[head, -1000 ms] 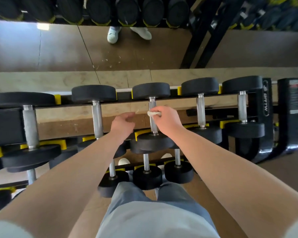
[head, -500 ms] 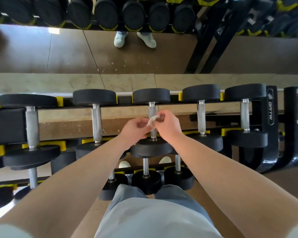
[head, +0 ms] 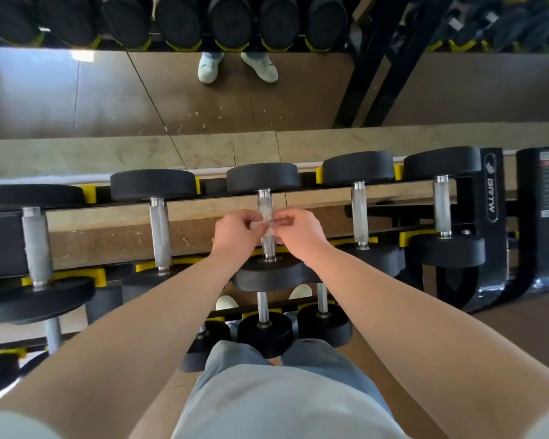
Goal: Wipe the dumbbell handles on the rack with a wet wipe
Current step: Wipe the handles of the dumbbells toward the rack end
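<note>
**Both hands pinch the wipe over the middle handle**

The rack (head: 491, 198) is black painted steel with yellow plastic cradles (head: 406, 237), and it carries a row of dumbbells with thick, round, matte black rubber heads. Their handles are straight steel cylinders, dull grey and finely knurled, with a brighter polished collar at each end. A lower tier holds smaller dumbbells (head: 263, 331) of the same build, with thinner, shinier bars. Behind the rack runs a pale stone-like ledge, and above it a mirror (head: 298, 96) reflects brown floor panels.

The wet wipe (head: 263, 224) is a small, whitish, half-translucent crumpled piece. It sits at the middle of the central dumbbell handle (head: 264, 201), between the two hands. The left hand (head: 235, 236) pinches its left edge with curled fingertips, and the right hand (head: 298, 232) pinches its right edge the same way. The hands nearly meet over the bar. Whether the wipe wraps the handle or only lies in front of it cannot be told.
</note>
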